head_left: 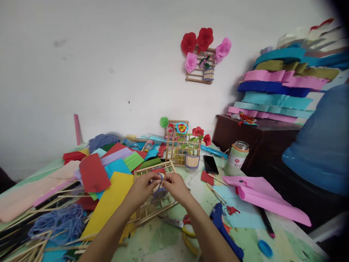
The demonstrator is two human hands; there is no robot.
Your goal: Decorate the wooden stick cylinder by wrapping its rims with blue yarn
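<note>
My left hand (144, 186) and my right hand (174, 185) meet above a wooden stick lattice frame (152, 208) lying on the table. Both pinch a short piece of blue-purple yarn (160, 177) between their fingertips, just over a small stick basket with purple trim (159, 192) on the frame. A red foam strip (158, 170) lies at the frame's far end. Fingers of both hands are curled together.
Coloured foam sheets (109, 171) and a yellow sheet (109, 203) lie left; blue yarn (58, 220) and loose sticks at front left. A finished flower frame (184, 143), a phone (210, 164), a jar (236, 158), pink paper (261, 194), a blue glue gun (225, 231) and scissors (180, 222) sit nearby.
</note>
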